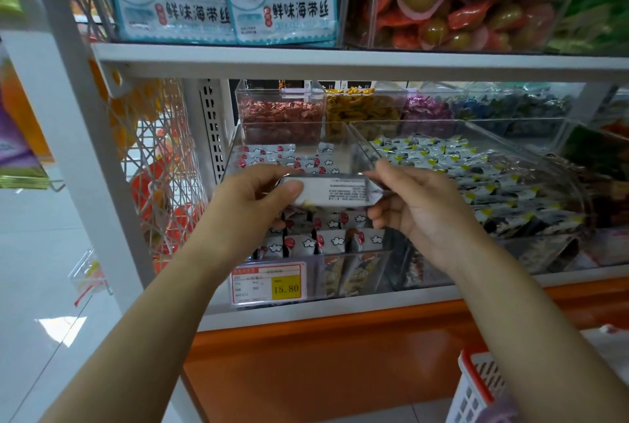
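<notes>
While the left hand (258,194) grips one end of a small white packet (337,191) and the right hand (418,211) pinches the other, it hangs level just above the clear plastic bin (374,264) of matching glossy sachets (306,243) (printed back up). This seems to be a label check; next, one hand must release to place it.

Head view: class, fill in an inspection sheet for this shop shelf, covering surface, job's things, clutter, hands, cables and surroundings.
Surface: white shelf carrying clear bins.
Job's things: packet, held level over a bin of small packets.
Clutter: price tag reading 15.80 on the bin's front.
Grippers: left hand grips the packet's left end; right hand pinches its right end.
Cables: nothing seen.
Surroundings: seaweed bags on the shelf above; basket at lower right; tiled floor at left.
</notes>
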A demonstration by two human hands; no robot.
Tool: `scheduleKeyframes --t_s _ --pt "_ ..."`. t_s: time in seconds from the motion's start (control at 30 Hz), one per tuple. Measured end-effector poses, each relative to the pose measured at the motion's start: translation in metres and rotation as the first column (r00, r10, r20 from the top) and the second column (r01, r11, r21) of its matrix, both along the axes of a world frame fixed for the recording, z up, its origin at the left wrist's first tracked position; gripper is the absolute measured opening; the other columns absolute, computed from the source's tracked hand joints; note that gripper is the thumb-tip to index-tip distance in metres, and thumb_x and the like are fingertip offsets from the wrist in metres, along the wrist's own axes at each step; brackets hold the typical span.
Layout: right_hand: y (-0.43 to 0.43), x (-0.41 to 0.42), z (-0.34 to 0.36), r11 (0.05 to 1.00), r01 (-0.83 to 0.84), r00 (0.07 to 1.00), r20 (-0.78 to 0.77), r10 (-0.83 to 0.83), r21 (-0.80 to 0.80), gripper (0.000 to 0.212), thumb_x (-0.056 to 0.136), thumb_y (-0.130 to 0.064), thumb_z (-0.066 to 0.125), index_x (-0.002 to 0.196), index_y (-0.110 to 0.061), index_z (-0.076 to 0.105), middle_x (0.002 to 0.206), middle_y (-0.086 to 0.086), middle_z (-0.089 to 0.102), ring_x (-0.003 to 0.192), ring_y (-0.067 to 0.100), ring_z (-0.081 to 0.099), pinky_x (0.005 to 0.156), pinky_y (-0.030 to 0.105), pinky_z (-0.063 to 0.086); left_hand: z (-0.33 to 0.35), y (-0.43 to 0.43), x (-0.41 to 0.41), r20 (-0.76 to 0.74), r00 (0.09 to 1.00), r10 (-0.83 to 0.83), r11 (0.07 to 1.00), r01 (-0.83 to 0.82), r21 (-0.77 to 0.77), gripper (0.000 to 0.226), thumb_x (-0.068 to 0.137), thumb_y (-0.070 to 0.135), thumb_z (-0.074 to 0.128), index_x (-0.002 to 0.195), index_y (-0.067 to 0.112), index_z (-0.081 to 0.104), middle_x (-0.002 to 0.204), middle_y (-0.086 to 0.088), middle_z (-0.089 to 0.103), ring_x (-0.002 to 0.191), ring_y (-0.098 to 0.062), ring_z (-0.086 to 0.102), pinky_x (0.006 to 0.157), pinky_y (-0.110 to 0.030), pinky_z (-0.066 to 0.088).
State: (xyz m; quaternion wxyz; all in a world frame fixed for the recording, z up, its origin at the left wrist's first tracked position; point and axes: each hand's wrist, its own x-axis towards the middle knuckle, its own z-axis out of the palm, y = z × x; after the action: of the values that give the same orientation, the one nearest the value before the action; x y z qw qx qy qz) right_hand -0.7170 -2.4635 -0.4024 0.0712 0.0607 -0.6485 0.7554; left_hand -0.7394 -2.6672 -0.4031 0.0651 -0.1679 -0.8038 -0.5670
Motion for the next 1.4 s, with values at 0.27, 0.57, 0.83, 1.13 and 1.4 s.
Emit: scheduleKeyframes --t_s 0.27,0.57,0.83,1.13,1.4 --pt "-0.011 0.001 -0.004 0.904 0.108 0.979 -0.200 -0.026 0.413 0.029 0.081 -0.022 0.068 0.109 -0.026 0.060 0.084 -0.003 0.071 0.067 0.012 0.068 0.060 0.023 0.056 -0.006 0.010 -0.003 -0.118 0.976 0.182 0.979 -0.191 -0.065 0.018 0.092 0.034 0.053 0.097 0.025 0.068 0.069 0.009 0.066 0.057 -0.003 0.062 0.048 -0.017 0.050" --pt "0.002 -0.021 0.004 0.912 0.395 0.913 -0.154 -0.377 0.110 0.028 0.083 -0.009 0.068 0.106 0.000 0.055 0.085 0.010 0.066 0.055 0.009 0.065 0.053 0.020 0.055 -0.008 0.023 -0.017 -0.221 0.966 0.131 0.915 -0.203 -0.348 0.044 0.096 0.033 0.047 0.137 0.017 0.045 0.129 -0.002 0.056 0.114 -0.018 0.052 0.090 -0.023 0.040" --pt "-0.010 -0.088 0.026 0.846 0.413 0.908 -0.231 -0.351 0.337 0.022 0.087 -0.002 0.061 0.108 -0.002 0.053 0.106 0.008 0.058 0.083 0.021 0.067 0.070 0.030 0.059 -0.023 0.025 -0.053 -0.113 0.993 -0.029 0.604 -0.073 -0.794 0.054 0.096 0.052 0.018 0.148 0.034 0.016 0.159 0.004 0.004 0.145 -0.015 -0.007 0.115 -0.048 -0.004" --pt "-0.028 -0.168 0.029 0.391 0.498 0.866 -0.462 -0.189 0.774 0.028 0.091 -0.018 0.059 0.117 -0.009 0.051 0.119 0.012 0.056 0.109 0.024 0.055 0.080 0.024 0.044 -0.036 0.028 -0.067 -0.110 0.993 -0.047 0.590 -0.061 -0.805 0.056 0.094 0.057 0.015 0.147 0.038 0.016 0.159 0.006 0.004 0.145 -0.014 -0.005 0.113 -0.049 -0.006" --pt "-0.025 -0.168 0.024 0.430 0.585 0.810 -0.519 -0.272 0.688 0.028 0.089 -0.019 0.062 0.112 -0.007 0.054 0.116 0.011 0.057 0.102 0.021 0.055 0.077 0.025 0.042 -0.024 0.027 -0.069 -0.160 0.987 -0.029 0.653 -0.103 -0.750 0.056 0.095 0.052 0.025 0.143 0.025 0.032 0.155 0.000 0.021 0.143 -0.019 0.009 0.114 -0.050 0.004"
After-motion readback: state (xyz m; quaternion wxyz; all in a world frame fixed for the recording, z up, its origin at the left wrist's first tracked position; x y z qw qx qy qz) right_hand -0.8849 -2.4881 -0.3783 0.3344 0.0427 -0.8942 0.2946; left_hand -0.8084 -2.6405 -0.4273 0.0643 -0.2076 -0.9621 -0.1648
